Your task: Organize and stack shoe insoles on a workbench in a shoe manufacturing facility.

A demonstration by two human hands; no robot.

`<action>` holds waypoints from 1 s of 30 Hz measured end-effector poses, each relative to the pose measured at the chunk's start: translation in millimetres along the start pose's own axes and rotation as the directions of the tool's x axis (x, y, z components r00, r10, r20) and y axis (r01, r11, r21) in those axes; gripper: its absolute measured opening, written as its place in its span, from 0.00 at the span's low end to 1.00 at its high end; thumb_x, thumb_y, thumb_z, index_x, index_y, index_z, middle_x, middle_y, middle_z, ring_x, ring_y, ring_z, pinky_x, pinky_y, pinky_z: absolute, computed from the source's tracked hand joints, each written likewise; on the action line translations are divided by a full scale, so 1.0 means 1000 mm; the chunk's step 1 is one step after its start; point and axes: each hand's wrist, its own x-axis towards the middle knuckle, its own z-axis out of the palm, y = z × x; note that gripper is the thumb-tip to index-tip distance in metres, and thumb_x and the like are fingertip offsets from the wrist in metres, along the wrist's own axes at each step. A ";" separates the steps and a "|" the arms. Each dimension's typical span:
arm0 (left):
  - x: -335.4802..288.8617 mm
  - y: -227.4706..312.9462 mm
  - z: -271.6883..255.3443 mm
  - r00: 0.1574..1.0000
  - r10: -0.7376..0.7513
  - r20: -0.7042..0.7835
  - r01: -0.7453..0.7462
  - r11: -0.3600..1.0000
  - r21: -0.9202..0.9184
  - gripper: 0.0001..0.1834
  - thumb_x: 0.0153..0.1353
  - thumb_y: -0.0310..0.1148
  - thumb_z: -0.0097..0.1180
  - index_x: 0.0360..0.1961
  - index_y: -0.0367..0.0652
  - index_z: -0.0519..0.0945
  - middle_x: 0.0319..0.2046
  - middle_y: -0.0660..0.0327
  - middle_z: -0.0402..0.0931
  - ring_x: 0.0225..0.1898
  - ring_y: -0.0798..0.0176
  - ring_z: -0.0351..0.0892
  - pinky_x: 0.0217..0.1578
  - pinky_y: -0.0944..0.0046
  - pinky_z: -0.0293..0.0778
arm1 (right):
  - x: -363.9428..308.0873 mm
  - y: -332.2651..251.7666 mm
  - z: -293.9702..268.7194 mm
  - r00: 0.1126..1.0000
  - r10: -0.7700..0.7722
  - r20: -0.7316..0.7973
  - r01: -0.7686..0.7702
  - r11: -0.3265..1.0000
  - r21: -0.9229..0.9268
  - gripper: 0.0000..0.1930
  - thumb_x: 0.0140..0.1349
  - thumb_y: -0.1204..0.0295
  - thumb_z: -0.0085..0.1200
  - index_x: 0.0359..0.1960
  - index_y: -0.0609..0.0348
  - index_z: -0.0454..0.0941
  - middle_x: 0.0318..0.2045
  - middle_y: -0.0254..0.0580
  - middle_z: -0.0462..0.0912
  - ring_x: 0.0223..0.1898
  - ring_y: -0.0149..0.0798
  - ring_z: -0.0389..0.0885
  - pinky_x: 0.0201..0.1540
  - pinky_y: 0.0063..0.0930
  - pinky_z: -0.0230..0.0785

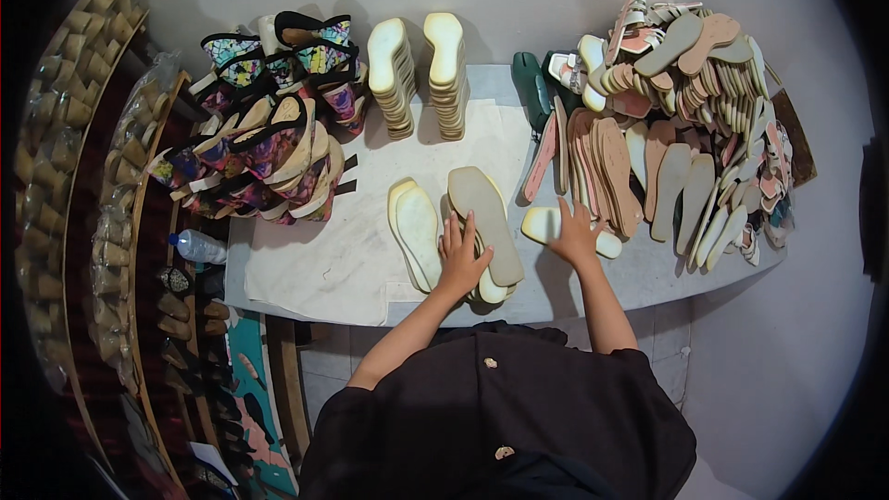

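My left hand (459,257) lies with its fingers spread over the left edge of a small stack of shoe insoles near the table's front edge. A grey insole (485,222) tops that stack, with cream ones showing beneath. Just left of it, partly under my fingers, a pair of overlapping cream insoles (412,230) rests on white paper. My right hand (577,239) reaches over a single cream insole (541,225) lying crosswise, its fingers apart and touching or just above it. The hand hides the middle of this insole.
Two tall insole stacks (444,74) stand at the back. Patterned wedge sandals (278,148) pile up left. Pink and grey insoles (607,167) crowd the right, beside a dark green shoe last (530,91). Racks of wedge heels (69,157) and a bottle (197,246) flank the table's left.
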 end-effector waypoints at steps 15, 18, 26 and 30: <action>-0.003 -0.024 -0.006 0.968 -0.218 0.126 0.235 0.608 -0.758 0.46 0.62 0.57 0.37 0.66 0.42 0.29 0.68 0.51 0.23 0.69 0.52 0.23 0.64 0.50 0.27 | 0.011 -0.065 -0.055 0.986 0.080 0.149 -0.159 0.742 0.652 0.45 0.38 0.49 0.67 0.52 0.70 0.62 0.44 0.60 0.73 0.44 0.47 0.76 0.46 0.34 0.68; -0.005 -0.008 -0.014 0.906 -0.287 0.313 0.392 0.287 -0.874 0.48 0.62 0.60 0.36 0.65 0.42 0.24 0.68 0.55 0.21 0.69 0.55 0.21 0.64 0.54 0.26 | 0.005 -0.099 -0.007 0.997 0.015 0.075 -0.054 0.825 0.562 0.43 0.44 0.48 0.62 0.54 0.69 0.61 0.47 0.61 0.69 0.48 0.55 0.71 0.51 0.39 0.64; 0.002 -0.031 0.005 0.880 -0.222 0.421 0.474 0.336 -0.814 0.54 0.50 0.48 0.61 0.63 0.30 0.40 0.62 0.42 0.49 0.64 0.52 0.51 0.61 0.62 0.52 | -0.002 -0.072 0.025 0.799 0.117 0.590 -0.594 0.305 0.744 0.39 0.50 0.55 0.55 0.60 0.66 0.57 0.56 0.59 0.63 0.53 0.47 0.67 0.54 0.34 0.61; 0.013 -0.015 -0.012 0.831 -0.250 0.497 0.553 0.470 -0.688 0.51 0.48 0.49 0.62 0.61 0.31 0.45 0.56 0.46 0.59 0.57 0.55 0.63 0.55 0.59 0.60 | -0.018 -0.071 0.017 0.629 -0.053 0.776 -0.760 0.169 0.627 0.34 0.54 0.49 0.51 0.57 0.60 0.64 0.50 0.48 0.72 0.52 0.41 0.70 0.55 0.32 0.61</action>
